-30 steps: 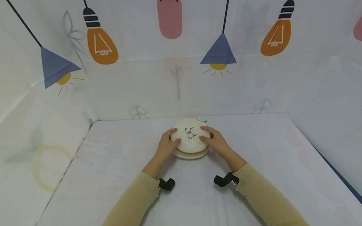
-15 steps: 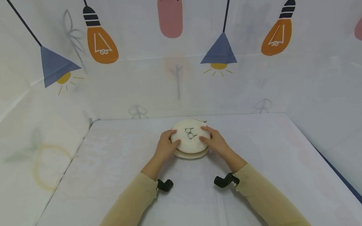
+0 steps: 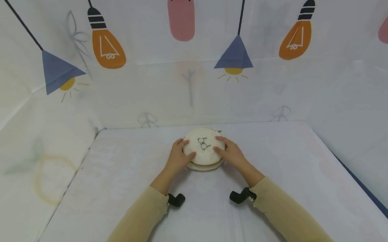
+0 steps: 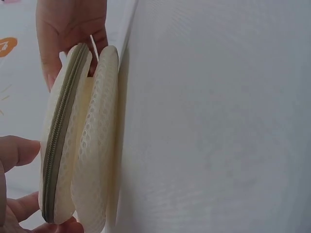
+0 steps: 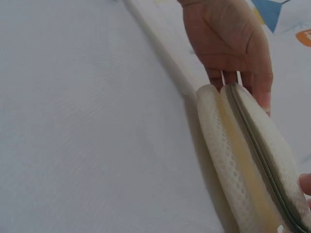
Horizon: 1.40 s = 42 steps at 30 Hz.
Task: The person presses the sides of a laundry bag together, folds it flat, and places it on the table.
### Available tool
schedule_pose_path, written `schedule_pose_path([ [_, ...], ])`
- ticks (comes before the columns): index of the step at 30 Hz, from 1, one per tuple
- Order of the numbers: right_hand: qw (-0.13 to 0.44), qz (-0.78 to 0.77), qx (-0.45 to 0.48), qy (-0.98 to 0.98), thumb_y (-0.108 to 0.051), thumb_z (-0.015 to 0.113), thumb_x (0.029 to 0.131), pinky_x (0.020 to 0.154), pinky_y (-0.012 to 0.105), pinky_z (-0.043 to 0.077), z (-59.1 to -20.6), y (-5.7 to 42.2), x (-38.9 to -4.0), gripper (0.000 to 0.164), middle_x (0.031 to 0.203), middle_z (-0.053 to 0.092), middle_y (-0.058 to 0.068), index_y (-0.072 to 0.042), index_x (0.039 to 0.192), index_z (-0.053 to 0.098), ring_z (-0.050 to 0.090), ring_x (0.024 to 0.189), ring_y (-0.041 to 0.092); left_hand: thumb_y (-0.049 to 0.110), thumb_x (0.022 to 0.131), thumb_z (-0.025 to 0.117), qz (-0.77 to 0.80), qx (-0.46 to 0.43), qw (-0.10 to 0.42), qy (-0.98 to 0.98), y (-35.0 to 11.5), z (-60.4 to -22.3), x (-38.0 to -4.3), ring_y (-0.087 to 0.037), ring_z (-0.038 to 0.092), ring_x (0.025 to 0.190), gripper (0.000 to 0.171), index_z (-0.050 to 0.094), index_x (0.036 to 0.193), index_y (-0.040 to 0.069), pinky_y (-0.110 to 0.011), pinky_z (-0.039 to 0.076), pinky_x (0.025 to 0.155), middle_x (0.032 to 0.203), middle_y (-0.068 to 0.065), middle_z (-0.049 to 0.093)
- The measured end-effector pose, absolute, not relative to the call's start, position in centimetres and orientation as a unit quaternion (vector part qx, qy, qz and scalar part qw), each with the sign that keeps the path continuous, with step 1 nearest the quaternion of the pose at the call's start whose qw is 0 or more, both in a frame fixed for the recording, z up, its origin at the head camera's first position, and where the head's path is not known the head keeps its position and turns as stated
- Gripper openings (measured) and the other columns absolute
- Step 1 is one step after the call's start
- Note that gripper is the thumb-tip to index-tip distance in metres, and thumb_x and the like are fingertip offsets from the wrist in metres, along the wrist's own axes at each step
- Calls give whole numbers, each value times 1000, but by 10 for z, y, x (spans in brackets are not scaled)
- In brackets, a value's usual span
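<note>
A round cream mesh laundry bag (image 3: 205, 158) lies near the back of the table, with a small dark bra-like drawing on its top face. Its olive zipper (image 4: 59, 131) runs round the upper padded part, and a second mesh layer (image 4: 95, 141) shows beneath it. My left hand (image 3: 177, 157) grips the bag's left side, thumb on the top face and fingers around the rim. On the opposite side my right hand (image 3: 234, 153) holds it the same way. In the right wrist view the zipper (image 5: 262, 158) looks shut along the visible edge.
A white cloth covers the table (image 3: 206, 212). Behind it hangs a pale curtain (image 3: 165, 89) printed with lamps and bulbs, and similar cloth walls flank both sides. A black wrist mount (image 3: 176, 200) sits on the left wrist, another black mount (image 3: 241, 196) on the right.
Both hands keep their hold and the bag stays in place. My left thumb has slid slightly inward over the top face; otherwise little differs.
</note>
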State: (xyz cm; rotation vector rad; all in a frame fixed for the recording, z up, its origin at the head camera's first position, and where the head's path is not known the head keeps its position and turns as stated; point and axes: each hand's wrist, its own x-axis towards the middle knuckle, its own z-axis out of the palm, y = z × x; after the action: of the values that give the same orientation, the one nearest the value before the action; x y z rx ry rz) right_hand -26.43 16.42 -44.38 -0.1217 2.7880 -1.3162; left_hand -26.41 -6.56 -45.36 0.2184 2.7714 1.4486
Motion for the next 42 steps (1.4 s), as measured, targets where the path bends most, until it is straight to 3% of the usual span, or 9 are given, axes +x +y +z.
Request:
schedule_pose_path([
  [4, -17, -349, -60, 935, -32, 63, 99, 110, 58, 35, -446, 163, -261, 54, 146, 48, 26, -9, 146, 51, 43, 134, 46, 23, 90, 75, 447, 85, -8, 891, -65, -452, -262, -44, 30, 144, 66, 48, 144, -3, -51, 29, 117, 159, -24, 27],
  [9, -31, -309, -62, 948, -37, 64, 98, 107, 61, 38, -444, 161, -256, 57, 146, 45, 29, -10, 146, 52, 41, 132, 49, 26, 90, 75, 423, 93, -8, 901, -66, -447, -259, -45, 30, 143, 67, 48, 145, -2, -54, 29, 116, 159, -22, 28],
  [16, -14, -261, -97, 960, -45, 64, 96, 107, 65, 35, -439, 160, -248, 71, 153, 31, 31, -10, 153, 40, 32, 137, 52, 30, 89, 76, 387, 103, -1, 916, -69, -441, -255, -44, 28, 144, 70, 48, 145, 0, -61, 26, 115, 159, -18, 31],
  [22, -12, -223, -118, 968, -49, 62, 97, 109, 67, 31, -439, 158, -246, 74, 160, 23, 26, -12, 155, 37, 25, 142, 50, 36, 90, 74, 341, 129, 8, 931, -72, -443, -255, -41, 25, 146, 73, 44, 149, 5, -67, 25, 112, 161, -16, 29],
  [42, 34, -194, -154, 968, -56, 63, 93, 107, 70, 28, -438, 163, -247, 83, 163, 19, 21, -15, 158, 32, 22, 143, 52, 49, 90, 72, 266, 150, 37, 951, -78, -449, -260, -43, 26, 144, 78, 43, 152, 14, -68, 29, 107, 161, -15, 30],
])
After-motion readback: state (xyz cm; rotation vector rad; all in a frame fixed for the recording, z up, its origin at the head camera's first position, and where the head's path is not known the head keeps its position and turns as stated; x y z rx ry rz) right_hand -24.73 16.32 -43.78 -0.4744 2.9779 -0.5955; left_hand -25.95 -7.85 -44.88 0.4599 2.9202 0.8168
